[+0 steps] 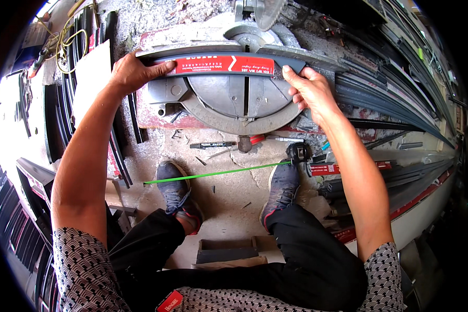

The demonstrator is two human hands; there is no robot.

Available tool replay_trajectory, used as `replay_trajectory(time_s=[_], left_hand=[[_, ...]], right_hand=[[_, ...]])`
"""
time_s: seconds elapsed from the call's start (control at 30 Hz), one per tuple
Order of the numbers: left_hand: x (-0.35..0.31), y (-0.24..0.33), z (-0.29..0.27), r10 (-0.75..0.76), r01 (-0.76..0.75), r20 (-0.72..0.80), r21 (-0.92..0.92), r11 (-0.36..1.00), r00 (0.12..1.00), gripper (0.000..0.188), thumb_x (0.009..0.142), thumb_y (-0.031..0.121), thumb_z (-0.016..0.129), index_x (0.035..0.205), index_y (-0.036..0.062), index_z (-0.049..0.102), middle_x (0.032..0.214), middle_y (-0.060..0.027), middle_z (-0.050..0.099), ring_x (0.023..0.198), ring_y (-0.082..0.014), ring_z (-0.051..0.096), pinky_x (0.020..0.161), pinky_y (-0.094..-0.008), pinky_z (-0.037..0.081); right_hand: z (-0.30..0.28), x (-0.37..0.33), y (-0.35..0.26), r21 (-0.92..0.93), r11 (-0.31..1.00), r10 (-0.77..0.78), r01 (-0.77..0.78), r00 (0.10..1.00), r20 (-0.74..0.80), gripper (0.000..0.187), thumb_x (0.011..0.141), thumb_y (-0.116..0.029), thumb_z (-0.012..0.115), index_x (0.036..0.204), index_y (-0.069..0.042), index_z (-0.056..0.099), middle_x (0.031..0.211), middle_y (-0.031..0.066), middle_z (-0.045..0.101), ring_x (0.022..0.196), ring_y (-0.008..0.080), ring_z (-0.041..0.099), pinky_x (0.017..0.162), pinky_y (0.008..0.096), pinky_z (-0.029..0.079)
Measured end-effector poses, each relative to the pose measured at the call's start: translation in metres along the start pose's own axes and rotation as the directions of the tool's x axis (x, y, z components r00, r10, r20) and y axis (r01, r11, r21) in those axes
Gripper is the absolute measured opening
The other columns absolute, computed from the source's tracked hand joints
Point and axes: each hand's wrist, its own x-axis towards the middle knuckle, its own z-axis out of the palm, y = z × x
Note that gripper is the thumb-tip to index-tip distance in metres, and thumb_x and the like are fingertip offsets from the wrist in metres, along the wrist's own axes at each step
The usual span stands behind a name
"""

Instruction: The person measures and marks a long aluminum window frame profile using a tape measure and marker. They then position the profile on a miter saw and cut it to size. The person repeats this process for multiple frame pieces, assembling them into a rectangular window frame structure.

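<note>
A black marker (pixel 212 145) lies on the floor (pixel 229 200) near a black tape measure (pixel 298 152) (its green blade (pixel 218 173) drawn out leftward), with long dark strips (pixel 395 110) heaped at the right and a yellow cord (pixel 58 48) looped at the upper left.

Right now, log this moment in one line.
left hand: grey strip, left end; right hand: right end; saw base: under strip; tape measure: extended

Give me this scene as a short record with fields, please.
Left hand: holds the grey strip near its left end
Right hand: holds its right end
Strip position: across the saw
Saw blade: beyond the strip
Tape measure: by the right shoe, green tape out across both shoes
Marker: between saw and feet
</note>
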Motion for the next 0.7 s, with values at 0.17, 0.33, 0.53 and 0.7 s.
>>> replay_trajectory(time_s=[0.17,0.33,0.53,0.7], left_hand=[[-0.001,0.003,-0.002,-0.035,0.036,0.031,-0.023,0.999,0.999,0.090,0.069,0.086,0.081,0.115,0.0091,0.081,0.110,-0.0147,0.081,0.112,-0.0329,0.076,0.102,-0.0438,0.056],[0.002,0.003,-0.001,-0.045,0.046,0.038,-0.031,0.998,0.998,0.089,0.068,0.085,0.082,0.114,0.0085,0.081,0.110,-0.0152,0.081,0.112,-0.0319,0.076,0.103,-0.0433,0.056],[-0.001,0.001,0.002,-0.018,0.018,-0.058,0.002,1.000,0.998,0.086,0.074,0.073,0.088,0.116,-0.0002,0.076,0.107,-0.0145,0.081,0.107,-0.0239,0.076,0.100,-0.0383,0.056],[0.005,-0.003,0.004,-0.046,0.047,0.017,-0.072,0.996,0.999,0.086,0.074,0.071,0.090,0.120,-0.0002,0.075,0.110,-0.0141,0.081,0.108,-0.0237,0.076,0.101,-0.0381,0.056]], right_hand=[[0.003,0.003,-0.001,-0.101,0.995,-0.006,0.002,0.999,-0.042,0.053,0.094,-0.056,0.080,0.107,-0.007,0.067,0.075,-0.0013,0.063,0.061,0.0063,0.058,0.049,0.0218,0.044],[0.006,0.005,0.006,-0.319,0.947,-0.147,0.042,0.938,-0.315,0.049,0.096,-0.049,0.080,0.104,-0.004,0.064,0.074,0.0034,0.064,0.062,0.0122,0.061,0.053,0.0275,0.048],[0.010,-0.008,0.014,-0.613,0.725,-0.556,0.313,0.792,-0.253,0.034,0.095,-0.037,0.079,0.105,-0.007,0.065,0.074,0.0110,0.070,0.067,0.0306,0.071,0.067,0.0448,0.055],[0.007,-0.012,0.008,-0.480,0.762,-0.591,0.435,0.771,-0.239,0.019,0.097,-0.021,0.076,0.096,-0.004,0.069,0.077,0.0091,0.073,0.067,0.0199,0.070,0.067,0.0361,0.055]])
